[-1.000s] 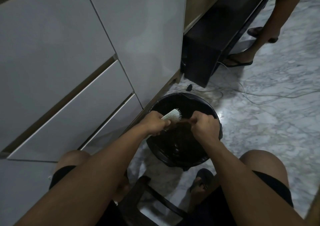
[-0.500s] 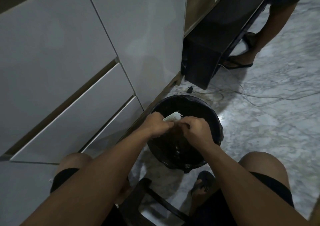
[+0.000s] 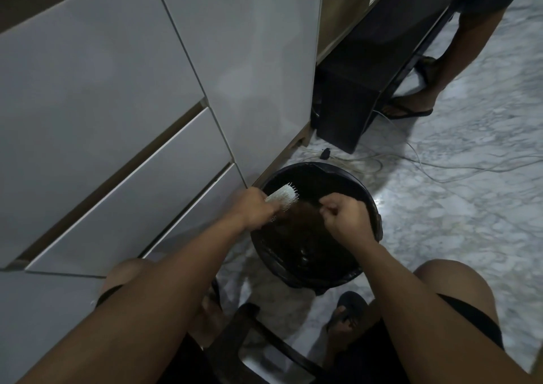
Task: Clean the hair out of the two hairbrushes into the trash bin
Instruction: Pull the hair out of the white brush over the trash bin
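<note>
Seated low on a dark stool [image 3: 249,336], knees apart, both forearms reaching over a black trash bin [image 3: 371,207] on the marble floor [image 3: 455,207]. Left hand [image 3: 252,208] clenched around the handle of a pale hairbrush [image 3: 280,197], bristled head poking out past the knuckles above the bin's mouth. Right hand [image 3: 342,217] curled shut, pinching a brownish tuft of hair [image 3: 304,211] stretched between brush and fist, directly over the bin. White cabinet drawers [image 3: 132,183] just left of the bin; cables [image 3: 411,166] trailing beyond; another person's sandalled foot [image 3: 408,107] farther back.
</note>
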Demonstrator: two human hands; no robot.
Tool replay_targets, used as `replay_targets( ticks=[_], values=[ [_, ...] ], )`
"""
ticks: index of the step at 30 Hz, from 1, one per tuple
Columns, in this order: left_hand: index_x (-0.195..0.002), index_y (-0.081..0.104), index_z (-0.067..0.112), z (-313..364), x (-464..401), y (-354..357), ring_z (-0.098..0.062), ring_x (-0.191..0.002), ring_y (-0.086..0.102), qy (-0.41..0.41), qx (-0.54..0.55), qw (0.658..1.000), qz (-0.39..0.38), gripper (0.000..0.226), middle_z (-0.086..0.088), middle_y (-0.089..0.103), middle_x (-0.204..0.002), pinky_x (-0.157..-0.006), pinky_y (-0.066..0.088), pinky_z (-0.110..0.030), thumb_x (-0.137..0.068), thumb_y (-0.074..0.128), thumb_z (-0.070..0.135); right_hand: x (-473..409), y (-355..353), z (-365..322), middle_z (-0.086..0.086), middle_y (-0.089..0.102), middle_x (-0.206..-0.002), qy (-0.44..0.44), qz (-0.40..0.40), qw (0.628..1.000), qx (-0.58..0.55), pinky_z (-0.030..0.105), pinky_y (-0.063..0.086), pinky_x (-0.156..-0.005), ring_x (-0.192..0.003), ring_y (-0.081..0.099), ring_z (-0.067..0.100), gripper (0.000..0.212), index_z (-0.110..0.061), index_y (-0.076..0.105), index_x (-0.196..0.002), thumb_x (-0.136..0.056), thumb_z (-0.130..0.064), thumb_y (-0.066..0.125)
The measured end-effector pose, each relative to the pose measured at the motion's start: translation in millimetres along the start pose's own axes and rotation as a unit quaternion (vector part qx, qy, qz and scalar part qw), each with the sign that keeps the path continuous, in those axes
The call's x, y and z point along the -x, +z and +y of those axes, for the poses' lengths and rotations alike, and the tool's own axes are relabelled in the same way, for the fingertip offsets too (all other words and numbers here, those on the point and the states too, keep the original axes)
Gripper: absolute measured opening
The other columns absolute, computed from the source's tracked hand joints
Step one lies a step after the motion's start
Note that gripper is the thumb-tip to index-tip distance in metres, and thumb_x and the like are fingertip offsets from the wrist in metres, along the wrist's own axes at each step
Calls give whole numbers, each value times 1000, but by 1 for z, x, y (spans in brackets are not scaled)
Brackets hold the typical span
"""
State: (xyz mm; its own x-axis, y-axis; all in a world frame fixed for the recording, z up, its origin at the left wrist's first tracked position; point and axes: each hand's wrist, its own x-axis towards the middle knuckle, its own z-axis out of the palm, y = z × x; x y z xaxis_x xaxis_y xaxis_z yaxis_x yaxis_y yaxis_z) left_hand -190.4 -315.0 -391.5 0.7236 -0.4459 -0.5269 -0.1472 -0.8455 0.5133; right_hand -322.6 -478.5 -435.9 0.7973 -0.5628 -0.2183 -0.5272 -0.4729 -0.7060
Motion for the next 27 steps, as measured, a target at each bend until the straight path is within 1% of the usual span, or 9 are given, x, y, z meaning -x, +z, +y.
replay_targets(
  ticks=[4, 6, 9, 11, 13, 19, 22, 25, 27],
  values=[
    [-63, 65, 12, 9, 3, 12, -17, -42, 55, 5, 38, 999, -19, 32, -5, 60, -54, -45, 42, -22, -89, 62, 30, 8, 8, -8, -12, 51, -124, -105, -62, 992, -9, 24, 45, -92, -111, 51, 5, 60, -28, 51, -133, -78, -20, 74],
    [-63, 64, 11, 12, 5, 15, -20, -43, 56, 2, 56, 998, -33, 34, -7, 60, -53, -46, 43, -24, -90, 60, 31, 11, 11, -9, -7, 55, -124, -174, -36, 984, 31, 20, 43, -90, -108, 52, 6, 47, -25, 59, -126, -81, -23, 73],
    [-61, 61, 10, 16, 5, 17, -19, -42, 53, -4, 74, 996, -47, 37, -5, 56, -48, -47, 42, -27, -91, 60, 32, 10, 11, -7, -4, 68, -95, -223, 15, 972, 65, 23, 51, -74, -83, 62, 8, 14, -21, 74, -98, -88, -20, 63],
    [-64, 62, 10, 19, 5, 17, -19, -44, 54, -1, 82, 995, -53, 36, -5, 57, -51, -46, 42, -27, -93, 59, 31, 6, 8, -4, -2, 67, -74, -207, 45, 973, 89, 34, 53, -62, -64, 60, 12, 17, -19, 74, -79, -88, -18, 59],
    [-68, 64, 10, 20, 5, 17, -17, -45, 54, 3, 86, 994, -62, 34, -3, 58, -54, -45, 42, -26, -93, 60, 32, 4, 4, -4, 0, 65, -67, -170, 54, 977, 114, 33, 49, -58, -59, 57, 16, 21, -15, 70, -71, -86, -18, 56],
    [-67, 63, 11, 18, 3, 20, -17, -45, 54, 5, 79, 995, -61, 33, -4, 57, -55, -47, 43, -27, -92, 62, 33, 4, -1, -3, 2, 67, -75, -92, 39, 979, 177, 30, 42, -57, -67, 61, 24, 19, -16, 70, -78, -87, -20, 53],
    [-80, 70, 4, 16, 2, 22, -19, -48, 55, -2, 95, 993, -66, 32, -6, 61, -61, -46, 42, -25, -92, 62, 32, 4, -3, -2, 4, 68, -73, -63, 37, 982, 177, 29, 38, -57, -68, 62, 27, 20, -17, 70, -78, -86, -17, 52],
    [-84, 71, 4, 16, 2, 23, -17, -50, 56, -3, 115, 990, -78, 30, -7, 65, -67, -45, 41, -24, -93, 61, 31, 4, -4, -2, 3, 68, -76, -42, 24, 987, 155, 30, 44, -60, -73, 64, 26, 18, -19, 70, -81, -87, -17, 53],
    [-76, 67, 8, 15, 1, 23, -15, -49, 55, -9, 135, 987, -85, 27, -6, 64, -65, -43, 41, -25, -93, 61, 27, 5, -4, -1, -1, 67, -92, -61, 3, 993, 104, 33, 50, -72, -85, 63, 20, 14, -21, 69, -97, -86, -17, 61]
  ],
)
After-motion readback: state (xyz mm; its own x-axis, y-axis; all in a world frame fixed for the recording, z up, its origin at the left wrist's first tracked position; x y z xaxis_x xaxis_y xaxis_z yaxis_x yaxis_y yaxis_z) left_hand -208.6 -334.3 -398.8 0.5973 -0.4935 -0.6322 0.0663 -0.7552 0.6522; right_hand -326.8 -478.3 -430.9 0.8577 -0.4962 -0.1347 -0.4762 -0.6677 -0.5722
